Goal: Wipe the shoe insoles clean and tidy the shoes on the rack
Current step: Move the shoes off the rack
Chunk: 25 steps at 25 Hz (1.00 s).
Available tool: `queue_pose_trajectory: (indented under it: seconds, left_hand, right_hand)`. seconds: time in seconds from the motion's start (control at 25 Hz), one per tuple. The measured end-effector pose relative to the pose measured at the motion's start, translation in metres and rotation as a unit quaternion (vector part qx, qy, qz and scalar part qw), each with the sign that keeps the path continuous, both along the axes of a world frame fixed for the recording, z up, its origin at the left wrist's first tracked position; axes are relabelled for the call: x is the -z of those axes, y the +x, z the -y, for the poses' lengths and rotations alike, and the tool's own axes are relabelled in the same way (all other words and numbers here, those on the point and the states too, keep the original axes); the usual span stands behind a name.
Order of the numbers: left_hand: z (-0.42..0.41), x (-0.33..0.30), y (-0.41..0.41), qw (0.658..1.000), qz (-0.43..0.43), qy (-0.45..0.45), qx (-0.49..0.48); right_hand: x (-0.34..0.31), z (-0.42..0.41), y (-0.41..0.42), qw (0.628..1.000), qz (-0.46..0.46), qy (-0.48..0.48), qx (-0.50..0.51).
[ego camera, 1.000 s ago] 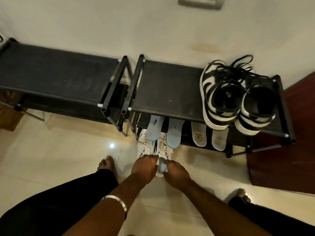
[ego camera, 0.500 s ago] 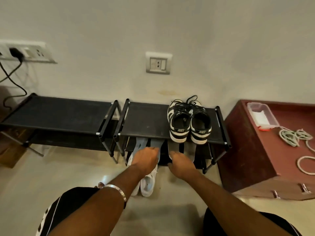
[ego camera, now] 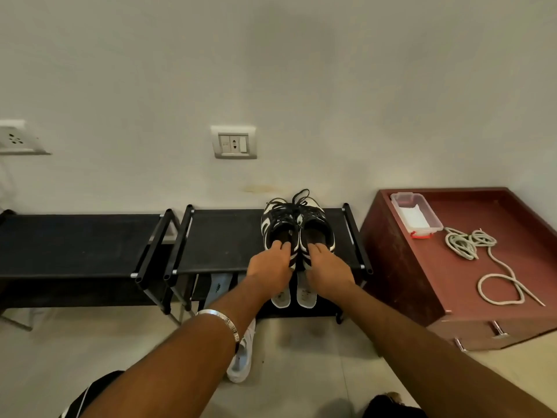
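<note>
Your left hand (ego camera: 269,264) and right hand (ego camera: 327,268) each hook curled fingers over the heel of a black-and-white sneaker (ego camera: 278,229) on the right rack's (ego camera: 221,239) top shelf, hiding the heels, while insoles (ego camera: 306,292) poke out below, half covered.

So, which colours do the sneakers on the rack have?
Black and white sneakers, head view.

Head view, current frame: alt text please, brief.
Both hands, left hand and right hand, grip the heels of a black-and-white pair of sneakers on the top shelf of a black rack. Insoles stand on the shelf below; a white shoe lies on the floor.
</note>
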<state>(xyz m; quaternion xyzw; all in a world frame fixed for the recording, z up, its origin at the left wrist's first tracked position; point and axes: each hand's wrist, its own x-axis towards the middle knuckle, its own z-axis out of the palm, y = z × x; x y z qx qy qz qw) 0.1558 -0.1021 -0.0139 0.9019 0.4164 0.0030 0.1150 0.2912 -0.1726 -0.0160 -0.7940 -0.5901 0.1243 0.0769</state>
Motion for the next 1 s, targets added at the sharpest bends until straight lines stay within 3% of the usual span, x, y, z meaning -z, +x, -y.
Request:
queue_pose_trajectory:
  seconds: [0.44, 0.56, 1.0]
  left_hand:
    - [-0.034, 0.025, 0.037, 0.997, -0.049, -0.036, -0.045]
    - [-0.031, 0.023, 0.034, 0.998, -0.02, -0.023, -0.052]
    - [0.052, 0.019, -0.012, 1.0, 0.014, -0.003, -0.015]
  right_hand:
    - [0.032, -0.045, 0.031, 1.0, 0.007, -0.027, 0.01]
    - [0.035, -0.043, 0.028, 1.0, 0.002, 0.0, 0.023]
    - [0.034, 0.044, -0.009, 0.998, -0.021, 0.036, 0.037]
